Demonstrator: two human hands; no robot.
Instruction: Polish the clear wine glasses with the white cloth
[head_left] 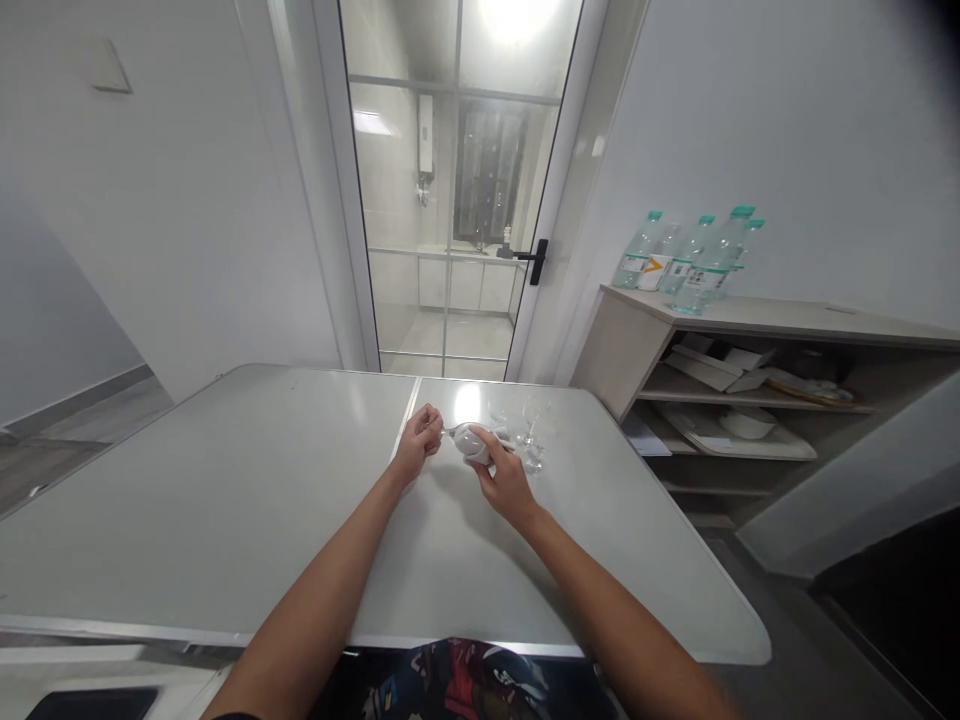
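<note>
A clear stemmed glass is tilted on its side just above the table, between my two hands. My left hand is closed, its fingers pinched around the thin stem end. On the bowl end, my right hand is curled around a white cloth or tissue that presses against the glass. Past my right hand stand or lie more clear glasses, partly hidden by it and hard to tell apart.
The pale table has a seam running through it. A glass door with a black handle is beyond it. To the right, a wooden shelf carries several plastic bottles, with boxes and a white bowl below.
</note>
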